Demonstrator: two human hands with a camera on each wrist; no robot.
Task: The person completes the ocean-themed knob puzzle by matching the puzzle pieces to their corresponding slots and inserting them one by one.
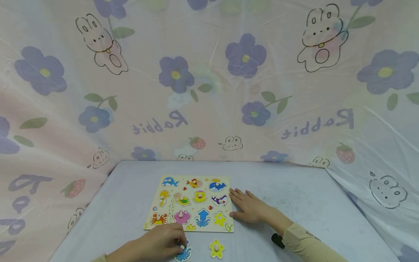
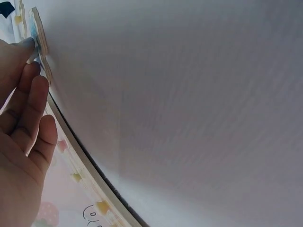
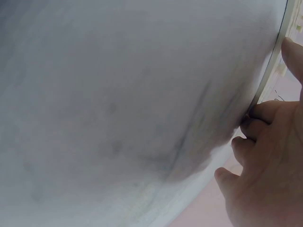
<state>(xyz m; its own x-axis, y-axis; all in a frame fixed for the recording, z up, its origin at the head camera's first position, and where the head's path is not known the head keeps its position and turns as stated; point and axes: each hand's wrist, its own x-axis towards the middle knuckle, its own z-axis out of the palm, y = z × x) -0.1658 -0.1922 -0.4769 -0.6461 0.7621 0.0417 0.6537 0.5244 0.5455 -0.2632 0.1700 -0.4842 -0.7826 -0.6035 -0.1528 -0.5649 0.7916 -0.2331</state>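
A wooden sea-animal puzzle board (image 1: 212, 229) lies on the table. Just below its front edge, my left hand (image 1: 154, 241) pinches a blue squid puzzle piece (image 1: 184, 255) between thumb and fingers, by its small knob. In the left wrist view the squid piece (image 2: 40, 30) stands tilted at the fingertips, with its face partly hidden. My right hand (image 1: 251, 210) lies with fingers extended against the board's right edge, thumb and fingertips touching it. A yellow starfish piece (image 1: 216, 249) sits on the table in front of the board, right of the squid piece.
The board holds several knobbed pieces, among them a crab (image 1: 158, 219), a pink shell (image 1: 182, 217) and a turtle (image 1: 182, 199). Squid and starfish pictures show in its bottom row. A white cloth covers the table (image 1: 288, 193); a patterned curtain (image 1: 209, 91) hangs behind and at both sides.
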